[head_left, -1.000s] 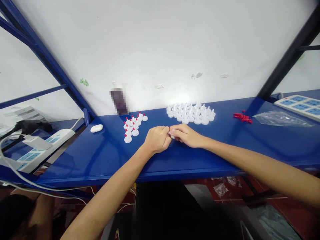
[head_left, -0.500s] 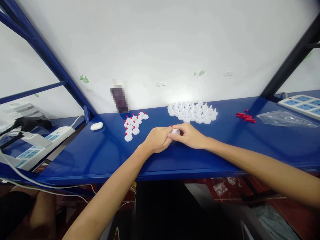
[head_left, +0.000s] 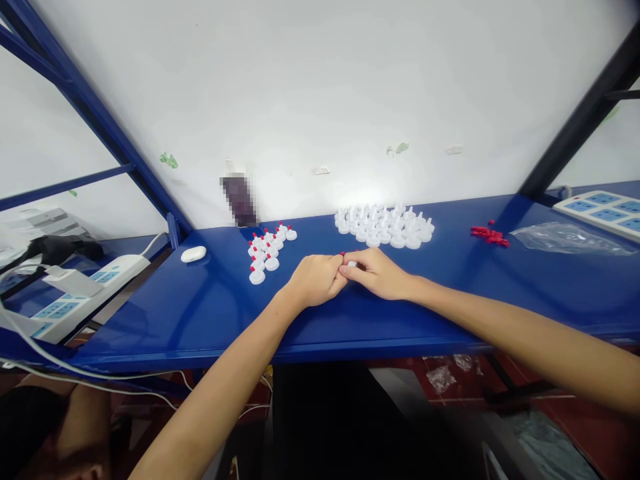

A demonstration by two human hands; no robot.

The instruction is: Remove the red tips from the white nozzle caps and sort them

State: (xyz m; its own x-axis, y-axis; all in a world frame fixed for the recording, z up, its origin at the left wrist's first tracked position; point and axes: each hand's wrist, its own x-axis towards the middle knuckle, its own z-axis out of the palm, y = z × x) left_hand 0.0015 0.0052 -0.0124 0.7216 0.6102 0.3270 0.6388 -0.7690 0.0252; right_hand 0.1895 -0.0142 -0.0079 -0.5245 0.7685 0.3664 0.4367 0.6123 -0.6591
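Note:
My left hand and my right hand meet over the middle of the blue table, fingers closed together. Between them is a white nozzle cap, mostly covered by the right fingers. A small red tip shows where the fingertips touch; whether it sits fully on the nozzle is hidden. To the left stand several white nozzle caps with red tips. Behind the right hand, many white nozzle caps without red tips form a cluster. A pile of loose red tips lies farther right.
A white earbud case lies on the blue table at left. A blurred dark phone-like object leans on the wall. A clear plastic bag is at right. Power strips and cables flank the table. Another person's leg shows lower left.
The white nozzle cap has turned or sunk between my fingers, so less of it shows. My right fingers have shifted slightly around it. Both hands stay in the same place.

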